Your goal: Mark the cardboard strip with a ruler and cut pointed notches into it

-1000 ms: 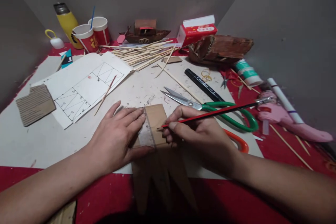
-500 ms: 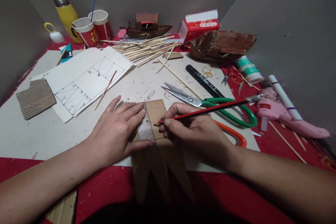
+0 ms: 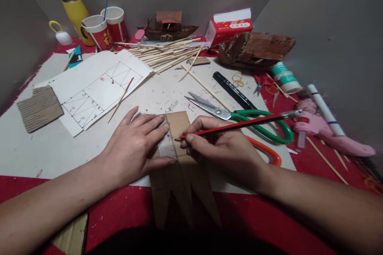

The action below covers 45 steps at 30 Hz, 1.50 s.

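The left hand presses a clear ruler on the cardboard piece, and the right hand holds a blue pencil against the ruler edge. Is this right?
Not quite: the pencil is red, not blue, as the head view shows. The left hand presses the clear ruler on the cardboard piece, and the right hand holds it against the ruler edge.

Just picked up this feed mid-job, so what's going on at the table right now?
A person is marking a piece of brown cardboard on the white board. The left hand presses a clear ruler flat on it, while the right hand holds a red pencil with its tip at the ruler's edge. Green-handled scissors lie just behind.
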Motion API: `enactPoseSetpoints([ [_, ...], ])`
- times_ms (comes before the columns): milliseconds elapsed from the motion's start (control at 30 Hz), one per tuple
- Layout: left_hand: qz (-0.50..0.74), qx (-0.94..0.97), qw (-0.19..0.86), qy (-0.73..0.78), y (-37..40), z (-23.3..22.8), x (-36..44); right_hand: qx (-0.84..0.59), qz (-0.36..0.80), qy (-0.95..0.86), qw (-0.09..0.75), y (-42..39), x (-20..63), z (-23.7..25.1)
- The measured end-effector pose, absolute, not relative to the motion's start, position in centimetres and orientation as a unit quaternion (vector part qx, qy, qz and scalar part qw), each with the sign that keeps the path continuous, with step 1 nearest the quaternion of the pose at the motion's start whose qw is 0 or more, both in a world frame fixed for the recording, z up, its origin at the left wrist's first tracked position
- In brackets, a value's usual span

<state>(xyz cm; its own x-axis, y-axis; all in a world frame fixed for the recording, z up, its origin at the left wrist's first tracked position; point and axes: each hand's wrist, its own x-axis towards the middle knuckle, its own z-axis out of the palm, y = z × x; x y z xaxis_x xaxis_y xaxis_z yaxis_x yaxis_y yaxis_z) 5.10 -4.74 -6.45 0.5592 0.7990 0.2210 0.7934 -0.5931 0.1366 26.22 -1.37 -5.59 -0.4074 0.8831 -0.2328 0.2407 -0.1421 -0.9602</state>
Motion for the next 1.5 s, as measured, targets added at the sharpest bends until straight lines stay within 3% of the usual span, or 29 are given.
enactPoseSetpoints([
  [800,0.125,0.879,0.029,0.459,-4.72,-6.32,5.29,-0.495,0.529,-0.641,0.253,-1.53,26.1,-5.54],
  [1067,0.127,0.88,0.021,0.457,-4.75,-6.38,5.15,-0.495,0.571,-0.601,0.261,-1.54,26.07,-5.83],
  [1500,0.103,0.876,0.034,0.47,-4.88,-6.02,5.14,-0.491,0.568,-0.572,0.331,-1.49,26.39,-5.48],
])
